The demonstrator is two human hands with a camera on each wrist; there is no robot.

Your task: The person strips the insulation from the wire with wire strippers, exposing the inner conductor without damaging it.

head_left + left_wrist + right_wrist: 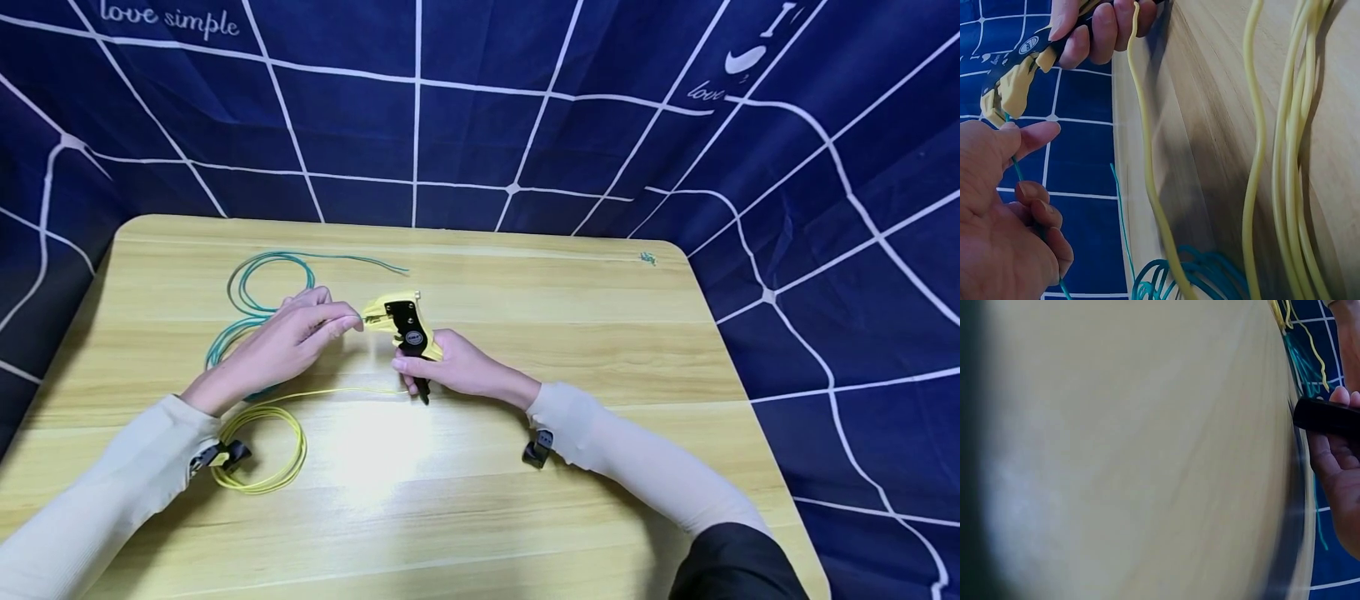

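My right hand grips the handles of a yellow and black wire stripper above the table. My left hand pinches a green wire between thumb and forefinger. The wire runs across the left palm, and its end reaches the stripper's nose; how far in it goes is hidden by the tool. In the left wrist view, the other left fingers curl loosely along the wire. The right wrist view catches only a black handle and part of the right hand.
Coiled green wire lies behind and beneath the left forearm. Nearer the front is a coil of yellow wire, its loose end stretching toward the right hand. Small green bits lie at the table's far right corner. Blue gridded cloth surrounds the table.
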